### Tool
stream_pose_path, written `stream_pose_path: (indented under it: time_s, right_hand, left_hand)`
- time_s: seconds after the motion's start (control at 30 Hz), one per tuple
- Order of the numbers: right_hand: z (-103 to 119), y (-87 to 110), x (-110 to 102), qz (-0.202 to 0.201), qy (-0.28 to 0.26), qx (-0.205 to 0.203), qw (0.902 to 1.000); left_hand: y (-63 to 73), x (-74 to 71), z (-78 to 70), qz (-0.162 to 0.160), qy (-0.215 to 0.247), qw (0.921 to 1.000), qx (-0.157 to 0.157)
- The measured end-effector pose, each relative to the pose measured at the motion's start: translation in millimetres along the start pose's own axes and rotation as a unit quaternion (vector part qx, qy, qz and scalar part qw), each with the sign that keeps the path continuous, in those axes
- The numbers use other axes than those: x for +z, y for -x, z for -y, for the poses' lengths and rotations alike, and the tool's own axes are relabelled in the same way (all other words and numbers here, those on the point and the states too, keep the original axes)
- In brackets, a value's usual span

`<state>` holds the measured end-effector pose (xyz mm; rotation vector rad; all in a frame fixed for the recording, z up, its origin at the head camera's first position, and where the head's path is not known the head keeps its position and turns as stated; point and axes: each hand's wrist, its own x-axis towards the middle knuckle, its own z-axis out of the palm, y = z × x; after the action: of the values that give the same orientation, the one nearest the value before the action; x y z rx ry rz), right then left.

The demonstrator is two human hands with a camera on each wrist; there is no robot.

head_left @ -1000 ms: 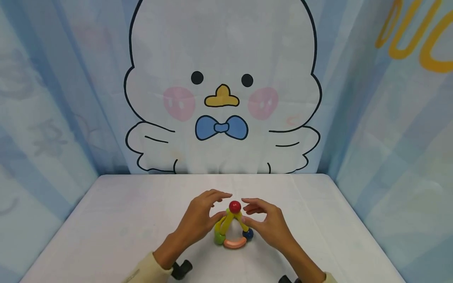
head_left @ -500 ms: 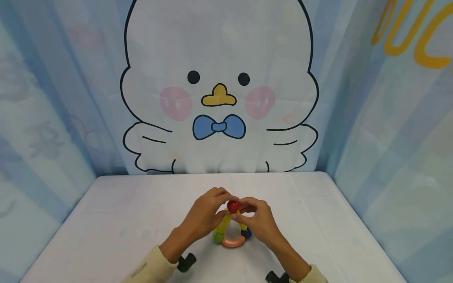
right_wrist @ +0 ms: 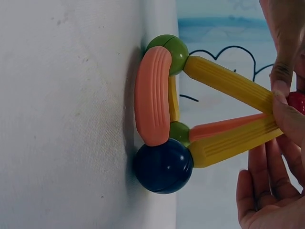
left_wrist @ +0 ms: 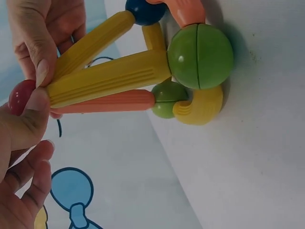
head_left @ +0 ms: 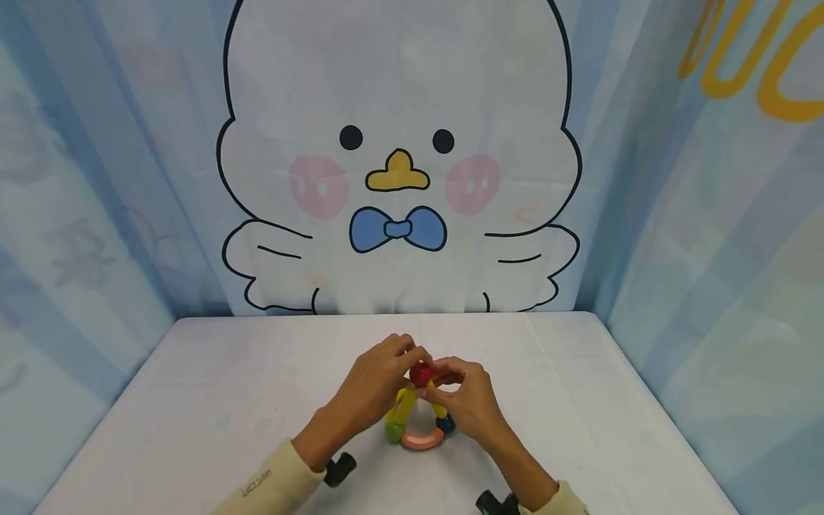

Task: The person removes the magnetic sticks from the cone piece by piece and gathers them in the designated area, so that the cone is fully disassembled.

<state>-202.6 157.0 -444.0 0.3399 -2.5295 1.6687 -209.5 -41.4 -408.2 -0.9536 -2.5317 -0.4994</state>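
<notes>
A pyramid of ridged toy rods and balls stands on the table. Its red ball (head_left: 421, 374) forms the peak, where yellow rods (left_wrist: 109, 78) and an orange rod (left_wrist: 107, 101) meet. Green balls (left_wrist: 201, 56), a dark blue ball (right_wrist: 163, 166), a curved orange rod (right_wrist: 153, 98) and a curved yellow rod (left_wrist: 200, 107) make up the base. My left hand (head_left: 373, 383) grips the red ball from the left, thumb at the rod tops. From the right, my right hand (head_left: 473, 400) pinches the same ball, thumb also against the rod ends. Fingers partly hide the ball.
The table (head_left: 193, 429) has a white cover. Behind it hangs a curtain (head_left: 399, 86) with a cartoon bird. Black wrist devices (head_left: 340, 470) sit below both cuffs.
Both hands have moved inward from beside the peak and taken hold of the red ball. In the last half second the left fingers have curled further over it. The base has barely shifted.
</notes>
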Motion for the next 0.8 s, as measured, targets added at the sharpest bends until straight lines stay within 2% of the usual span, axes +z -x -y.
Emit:
stream_pose_path:
  time_s: [0.1,0.23,0.5,0.63,0.8]
  right_hand:
    - [0,-0.6,0,-0.002,0.003,0.0,1.0]
    - [0,-1.0,0,0.001,0.005,0.0,1.0]
    - [0,-1.7,0,0.009,0.01,-0.004,0.9999]
    - [0,-1.6,1,0.005,0.014,-0.004,0.9999]
    - [0,-1.5,2,0.0,0.015,-0.004,0.9999]
  left_hand:
    - [2.4,1.6,1.2,-0.015,0.01,0.9998,-0.012]
    - [7.7,5.0,4.0,-0.037,0.039,0.9975,-0.047]
    - [21.9,9.7,13.9,-0.074,0.101,0.9854,-0.116]
    - [30.7,7.5,22.6,-0.083,0.102,0.9806,-0.145]
    - [45.0,6.1,40.8,-0.08,0.079,0.9776,-0.178]
